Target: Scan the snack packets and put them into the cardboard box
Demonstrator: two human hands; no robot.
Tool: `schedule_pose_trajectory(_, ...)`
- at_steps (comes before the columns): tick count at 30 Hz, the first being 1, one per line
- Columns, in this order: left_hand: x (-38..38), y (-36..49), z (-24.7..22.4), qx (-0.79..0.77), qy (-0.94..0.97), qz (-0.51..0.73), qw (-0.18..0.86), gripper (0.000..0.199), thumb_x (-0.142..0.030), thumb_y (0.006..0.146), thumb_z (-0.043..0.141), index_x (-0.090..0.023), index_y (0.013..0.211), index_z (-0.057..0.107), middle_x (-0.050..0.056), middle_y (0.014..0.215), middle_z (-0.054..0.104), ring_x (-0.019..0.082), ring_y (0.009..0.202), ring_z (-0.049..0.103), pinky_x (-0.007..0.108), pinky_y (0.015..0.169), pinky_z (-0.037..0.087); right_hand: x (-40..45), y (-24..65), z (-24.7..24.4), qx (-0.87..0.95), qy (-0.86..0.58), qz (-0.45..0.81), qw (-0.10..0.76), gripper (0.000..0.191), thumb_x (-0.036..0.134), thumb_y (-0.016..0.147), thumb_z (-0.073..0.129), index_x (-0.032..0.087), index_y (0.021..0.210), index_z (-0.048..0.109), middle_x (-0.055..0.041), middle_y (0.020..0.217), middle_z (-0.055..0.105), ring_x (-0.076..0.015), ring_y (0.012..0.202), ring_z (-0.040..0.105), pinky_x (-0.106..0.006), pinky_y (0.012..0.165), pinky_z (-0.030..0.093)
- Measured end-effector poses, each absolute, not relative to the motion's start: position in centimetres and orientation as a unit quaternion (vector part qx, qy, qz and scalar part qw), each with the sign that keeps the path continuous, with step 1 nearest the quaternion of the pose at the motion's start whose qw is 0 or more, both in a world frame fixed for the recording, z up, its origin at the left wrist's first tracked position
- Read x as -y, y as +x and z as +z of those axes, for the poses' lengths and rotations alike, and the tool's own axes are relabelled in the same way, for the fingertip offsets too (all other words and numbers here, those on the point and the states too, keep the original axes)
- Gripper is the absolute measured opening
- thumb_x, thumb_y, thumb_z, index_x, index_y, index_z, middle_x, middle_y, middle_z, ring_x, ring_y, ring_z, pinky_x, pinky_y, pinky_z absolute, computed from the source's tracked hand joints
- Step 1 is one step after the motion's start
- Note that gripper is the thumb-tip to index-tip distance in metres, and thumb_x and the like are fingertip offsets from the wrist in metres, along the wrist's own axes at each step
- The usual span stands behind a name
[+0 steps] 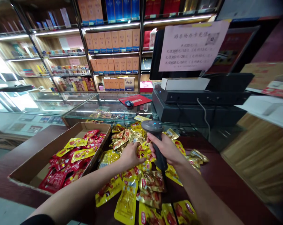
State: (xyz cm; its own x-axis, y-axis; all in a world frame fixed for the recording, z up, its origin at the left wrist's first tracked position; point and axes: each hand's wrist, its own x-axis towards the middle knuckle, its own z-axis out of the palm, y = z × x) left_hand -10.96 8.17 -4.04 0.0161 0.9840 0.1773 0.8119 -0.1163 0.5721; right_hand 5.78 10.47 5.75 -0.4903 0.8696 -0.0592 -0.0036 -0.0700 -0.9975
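Right hand (163, 148) fingers clamped on scanner (155, 137) above yellow packets (126, 200), left hand (132, 156) low over packets, fingers slightly apart, box (21, 170) edge left, open bench (225, 184) right.

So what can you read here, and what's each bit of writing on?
"游乐场办卡充值": heading of the paper sign on the monitor
"充值200元/15次": same sign
"充值300元/28次": same sign
"充值500元/60次": same sign
The sign's remaining print: too blurred.
Yellow packets, red packets, shelf boxes, red mat: print too small or blurred.
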Motion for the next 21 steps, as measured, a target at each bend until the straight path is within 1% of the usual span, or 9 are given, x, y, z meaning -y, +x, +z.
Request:
schedule_pose_trajectory(4,-8.7,-11.8,-2.7,-0.650,0.688,0.276,0.170,0.044,-0.042,0.059,0.077,-0.018,0.095,0.067,0.007,0.084,0.064,0.023,0.075,0.060,0.031,0.070,0.047,-10.5,5.8,5.7,0.583,-0.374,0.634,0.345,0.036,0.054,0.081,0.063,0.020,0.075,0.054,0.0068,0.045,0.052,-0.0094,0.033,0.049,-0.021,0.035,0.039)
schedule_pose_trajectory(6,-9.2,-12.8,-1.5,-0.646,0.665,0.300,0.226,0.033,-0.040,0.063,0.073,-0.018,0.087,0.068,0.004,0.073,0.064,0.020,0.067,0.059,0.029,0.065,0.046,-10.5,5.8,5.7,0.581,-0.375,0.633,0.348,0.036,0.054,0.081,0.063,0.020,0.075,0.054,0.0067,0.045,0.052,-0.0093,0.033,0.049,-0.021,0.035,0.039)
schedule_pose_trajectory(7,-9.5,-13.4,-0.8,-0.639,0.642,0.322,0.275,0.028,-0.039,0.066,0.069,-0.018,0.084,0.068,0.003,0.069,0.063,0.018,0.065,0.059,0.028,0.064,0.046,-10.5,5.8,5.7,0.581,-0.375,0.633,0.348,0.035,0.053,0.082,0.063,0.020,0.075,0.054,0.0066,0.044,0.052,-0.0092,0.033,0.048,-0.021,0.035,0.039)
schedule_pose_trajectory(9,-10.0,-14.6,0.7,-0.604,0.566,0.375,0.417,0.025,-0.039,0.072,0.060,-0.017,0.080,0.068,0.003,0.069,0.065,0.018,0.068,0.061,0.027,0.065,0.048,-10.4,5.7,5.7,0.581,-0.377,0.632,0.347,0.035,0.053,0.082,0.063,0.020,0.074,0.054,0.0064,0.044,0.051,-0.0093,0.033,0.048,-0.021,0.035,0.039)
schedule_pose_trajectory(12,-10.2,-16.2,2.4,-0.492,0.415,0.427,0.636,0.033,-0.041,0.077,0.051,-0.015,0.086,0.069,0.009,0.079,0.070,0.023,0.080,0.067,0.033,0.071,0.053,-10.3,5.5,5.5,0.582,-0.380,0.632,0.343,0.035,0.052,0.083,0.062,0.020,0.075,0.054,0.0061,0.044,0.051,-0.0094,0.033,0.048,-0.022,0.036,0.040)
schedule_pose_trajectory(14,-10.1,-16.9,3.1,-0.427,0.354,0.435,0.709,0.037,-0.042,0.077,0.053,-0.013,0.093,0.069,0.012,0.085,0.072,0.026,0.085,0.069,0.037,0.074,0.055,-10.2,5.3,5.3,0.583,-0.383,0.631,0.338,0.034,0.052,0.083,0.062,0.020,0.076,0.054,0.0060,0.044,0.052,-0.0096,0.033,0.048,-0.022,0.037,0.041)
schedule_pose_trajectory(17,-10.0,-17.2,3.0,-0.401,0.344,0.433,0.731,0.041,-0.046,0.078,0.062,-0.013,0.102,0.068,0.014,0.094,0.073,0.027,0.090,0.069,0.039,0.077,0.055,-10.0,5.1,5.0,0.584,-0.387,0.632,0.332,0.034,0.053,0.082,0.063,0.021,0.077,0.053,0.0064,0.044,0.052,-0.0095,0.034,0.048,-0.021,0.037,0.040)
schedule_pose_trajectory(19,-10.0,-17.2,2.4,-0.420,0.356,0.428,0.717,0.045,-0.049,0.076,0.069,-0.014,0.104,0.068,0.014,0.099,0.073,0.026,0.091,0.069,0.039,0.078,0.055,-9.9,5.0,4.9,0.585,-0.387,0.633,0.327,0.034,0.053,0.082,0.063,0.020,0.077,0.054,0.0065,0.044,0.051,-0.0093,0.034,0.048,-0.021,0.037,0.039)
schedule_pose_trajectory(21,-10.2,-17.2,1.6,-0.453,0.375,0.432,0.684,0.046,-0.049,0.072,0.075,-0.015,0.101,0.070,0.013,0.100,0.073,0.024,0.091,0.069,0.036,0.079,0.054,-9.8,4.9,4.9,0.588,-0.386,0.635,0.320,0.034,0.053,0.083,0.062,0.020,0.076,0.054,0.0062,0.045,0.052,-0.0093,0.034,0.048,-0.021,0.036,0.039)
